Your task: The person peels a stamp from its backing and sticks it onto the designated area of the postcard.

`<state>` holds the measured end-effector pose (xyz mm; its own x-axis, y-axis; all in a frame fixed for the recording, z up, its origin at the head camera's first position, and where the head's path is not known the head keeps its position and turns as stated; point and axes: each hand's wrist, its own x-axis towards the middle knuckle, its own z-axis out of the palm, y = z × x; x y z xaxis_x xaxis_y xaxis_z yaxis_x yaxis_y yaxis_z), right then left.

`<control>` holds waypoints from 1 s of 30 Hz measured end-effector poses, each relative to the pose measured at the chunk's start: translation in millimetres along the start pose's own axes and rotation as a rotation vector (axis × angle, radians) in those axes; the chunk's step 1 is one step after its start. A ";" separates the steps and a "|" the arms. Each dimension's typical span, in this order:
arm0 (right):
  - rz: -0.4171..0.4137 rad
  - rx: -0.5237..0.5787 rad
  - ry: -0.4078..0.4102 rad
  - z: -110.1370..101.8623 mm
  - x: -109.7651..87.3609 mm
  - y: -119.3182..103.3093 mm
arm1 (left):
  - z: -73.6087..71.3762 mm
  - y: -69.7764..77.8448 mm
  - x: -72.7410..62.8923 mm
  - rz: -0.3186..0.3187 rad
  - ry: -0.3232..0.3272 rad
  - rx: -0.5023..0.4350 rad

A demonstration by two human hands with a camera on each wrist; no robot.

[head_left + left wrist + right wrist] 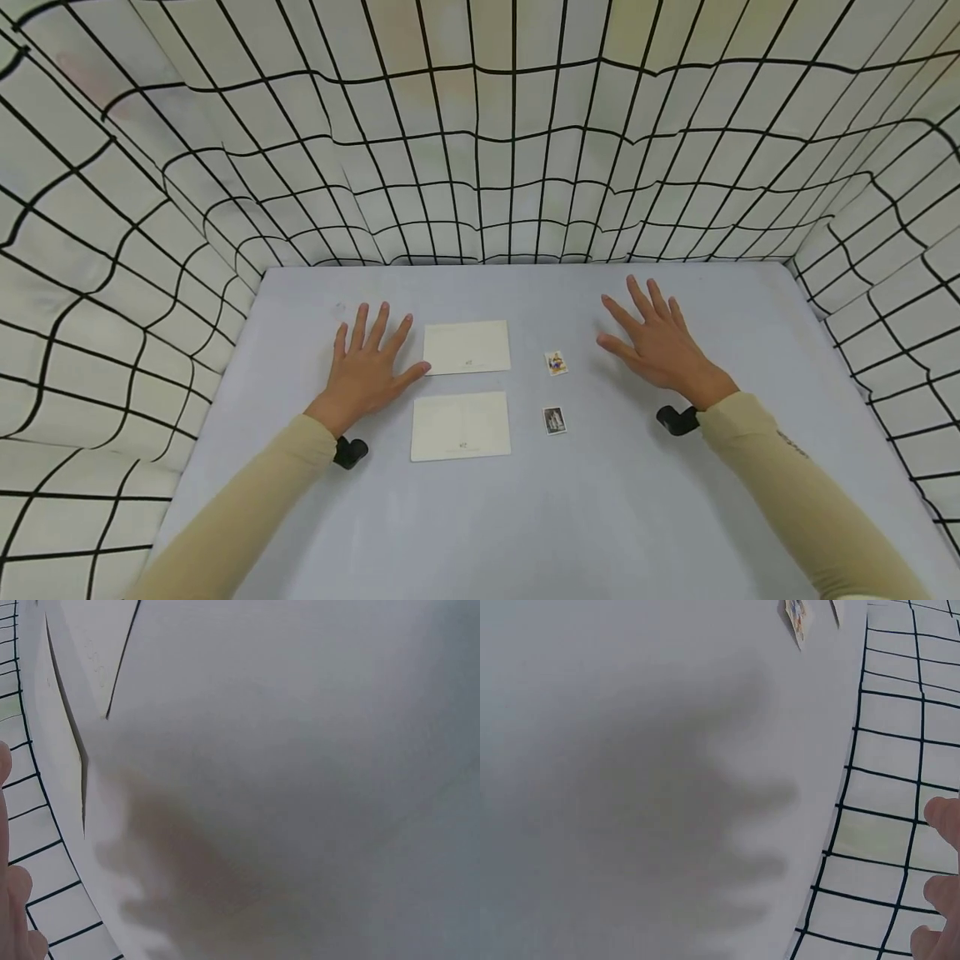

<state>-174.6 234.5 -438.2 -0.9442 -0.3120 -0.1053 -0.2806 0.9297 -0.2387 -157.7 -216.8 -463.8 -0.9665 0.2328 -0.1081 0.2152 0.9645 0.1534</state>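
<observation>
My left hand (365,367) is spread above the table, fingers straight, its thumb tip overlapping the near-left corner of the upper white card (467,346) in the head view. A second white card (461,425), slightly larger in view, lies just below it. To the right of the cards are two small stamps: a colourful one (556,363) and a dark grey one with a white border (554,421). My right hand (660,342) hovers to the right of the stamps with fingers spread, holding nothing. Soft shadows of both hands fall on the tabletop in the wrist views.
The white table (600,517) is bordered at the back and sides by white walls with black netting (495,158). Black wrist-worn devices (350,452) hang under both forearms, close over the surface. Beige sleeves (247,508) cover both arms.
</observation>
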 end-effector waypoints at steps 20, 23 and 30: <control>-0.091 0.022 0.020 37.9 29.2 -17.6 | 16.9 17.7 16.6 0.079 -0.094 -0.012; -0.100 0.075 0.032 43.4 32.8 -19.6 | 17.3 20.1 18.4 0.103 -0.102 -0.013; -0.108 0.203 0.029 55.4 37.1 -32.3 | 15.9 22.3 21.2 0.170 -0.167 0.018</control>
<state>-191.0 182.0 -487.8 -0.9158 -0.3994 -0.0413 -0.3429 0.8314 -0.4372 -171.1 -188.4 -478.3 -0.8799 0.4078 -0.2438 0.3765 0.9115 0.1657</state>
